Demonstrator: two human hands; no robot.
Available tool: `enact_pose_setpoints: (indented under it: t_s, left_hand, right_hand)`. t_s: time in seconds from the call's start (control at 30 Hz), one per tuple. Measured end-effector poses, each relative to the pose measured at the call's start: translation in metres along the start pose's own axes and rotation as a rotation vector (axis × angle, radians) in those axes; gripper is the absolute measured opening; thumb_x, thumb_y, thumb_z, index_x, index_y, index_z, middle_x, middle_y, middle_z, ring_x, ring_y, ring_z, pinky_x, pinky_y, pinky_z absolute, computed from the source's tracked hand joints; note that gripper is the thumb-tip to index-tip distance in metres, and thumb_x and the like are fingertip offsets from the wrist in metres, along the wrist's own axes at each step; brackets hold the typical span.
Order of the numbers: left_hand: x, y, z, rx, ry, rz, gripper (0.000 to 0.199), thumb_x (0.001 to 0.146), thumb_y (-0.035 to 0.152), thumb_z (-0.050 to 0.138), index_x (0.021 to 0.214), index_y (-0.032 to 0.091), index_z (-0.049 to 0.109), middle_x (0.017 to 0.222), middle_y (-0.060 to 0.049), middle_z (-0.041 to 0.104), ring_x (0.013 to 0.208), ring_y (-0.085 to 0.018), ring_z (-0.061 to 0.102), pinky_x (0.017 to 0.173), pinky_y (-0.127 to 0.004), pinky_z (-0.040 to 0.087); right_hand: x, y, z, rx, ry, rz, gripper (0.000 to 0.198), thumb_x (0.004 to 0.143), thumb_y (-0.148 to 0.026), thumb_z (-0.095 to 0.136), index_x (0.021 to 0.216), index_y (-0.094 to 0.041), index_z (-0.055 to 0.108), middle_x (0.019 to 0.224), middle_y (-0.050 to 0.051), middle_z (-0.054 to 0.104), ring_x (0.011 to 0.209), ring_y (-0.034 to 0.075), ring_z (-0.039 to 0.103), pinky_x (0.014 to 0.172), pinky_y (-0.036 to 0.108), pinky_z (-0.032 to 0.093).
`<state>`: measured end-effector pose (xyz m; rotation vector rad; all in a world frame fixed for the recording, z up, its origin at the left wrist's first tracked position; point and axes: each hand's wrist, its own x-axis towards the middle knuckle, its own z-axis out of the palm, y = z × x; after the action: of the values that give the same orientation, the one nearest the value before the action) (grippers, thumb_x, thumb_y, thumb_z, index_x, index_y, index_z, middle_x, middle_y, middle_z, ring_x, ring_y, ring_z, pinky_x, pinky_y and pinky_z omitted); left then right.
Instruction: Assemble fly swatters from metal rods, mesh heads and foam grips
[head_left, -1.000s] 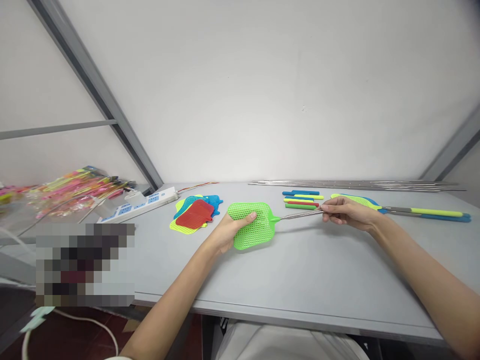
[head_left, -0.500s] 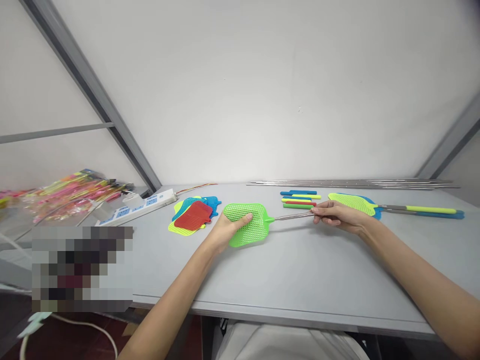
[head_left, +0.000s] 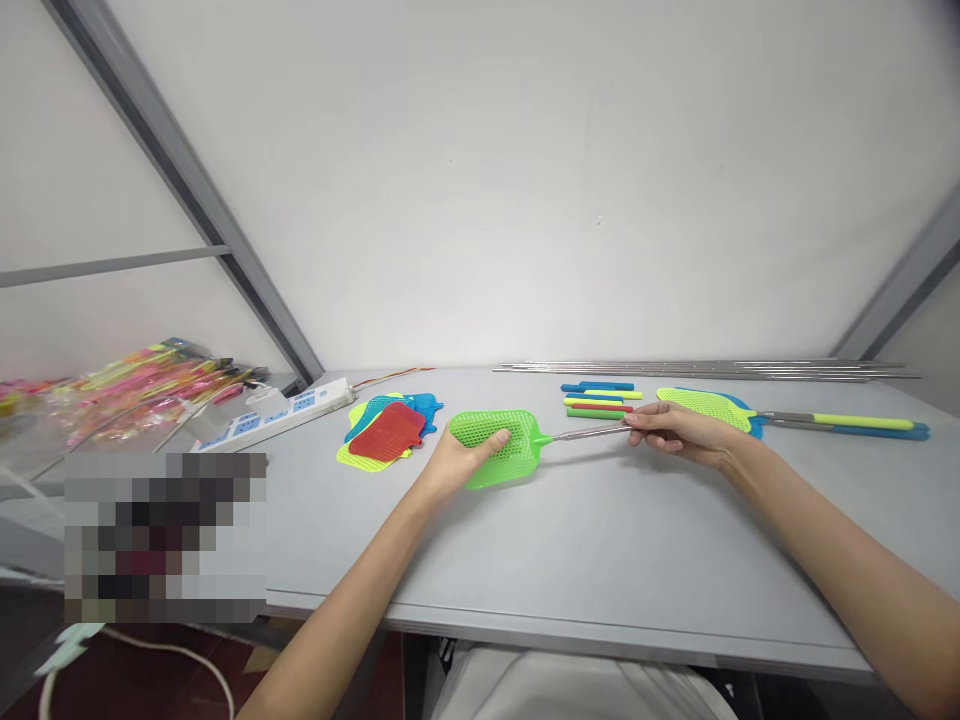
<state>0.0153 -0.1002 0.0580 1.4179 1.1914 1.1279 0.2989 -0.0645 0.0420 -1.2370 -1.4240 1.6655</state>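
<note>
Tipped slightly flatter since the earlier frame, the green mesh head [head_left: 508, 462] is held above the surface [head_left: 600, 560] by the left hand [head_left: 457, 464], closed on it, thumb on top. Its metal rod [head_left: 589, 433] is pinched between thumb and fingers of the right hand [head_left: 679, 430], presumably so both parts are kept aligned. Beyond, mesh heads [head_left: 386, 434] and coloured grips [head_left: 604, 397] are grouped by kind, apparently for easy picking.
</note>
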Motion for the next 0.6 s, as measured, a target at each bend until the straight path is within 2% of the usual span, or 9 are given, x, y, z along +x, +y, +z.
enact_pose_setpoints:
  t_s: [0.23, 0.43, 0.6]
  left_hand:
    - [0.0040, -0.0064, -0.0055, -0.155, -0.097, -0.066, 0.032, 0.061, 0.033, 0.061, 0.087, 0.015, 0.059, 0.095, -0.009, 0.060, 0.086, -0.021, 0.055, 0.076, -0.033, 0.043]
    - [0.0067, -0.0068, -0.0087, -0.336, -0.152, -0.259, 0.028, 0.061, 0.029, 0.063, 0.086, 0.015, 0.060, 0.099, -0.010, 0.059, 0.087, -0.021, 0.056, 0.076, -0.033, 0.045]
    - [0.0099, -0.0073, -0.0098, -0.475, -0.160, -0.364, 0.026, 0.062, 0.027, 0.062, 0.085, 0.014, 0.061, 0.099, -0.011, 0.059, 0.088, -0.022, 0.056, 0.078, -0.034, 0.045]
  right_hand:
    - [-0.0006, -0.0033, 0.0034, -0.033, 0.009, 0.000, 0.026, 0.058, -0.039, 0.064, 0.063, -0.016, 0.054, 0.064, 0.003, 0.057, 0.045, 0.006, 0.038, 0.040, 0.023, 0.024]
    - [0.0019, -0.0016, 0.0058, -0.009, 0.027, 0.023, 0.027, 0.058, -0.040, 0.064, 0.064, -0.016, 0.052, 0.060, 0.001, 0.056, 0.045, 0.008, 0.041, 0.039, 0.022, 0.025]
    - [-0.0034, -0.0056, -0.0013, -0.083, -0.036, -0.019, 0.027, 0.066, -0.043, 0.057, 0.064, -0.016, 0.051, 0.056, 0.000, 0.051, 0.045, 0.008, 0.039, 0.042, 0.022, 0.026]
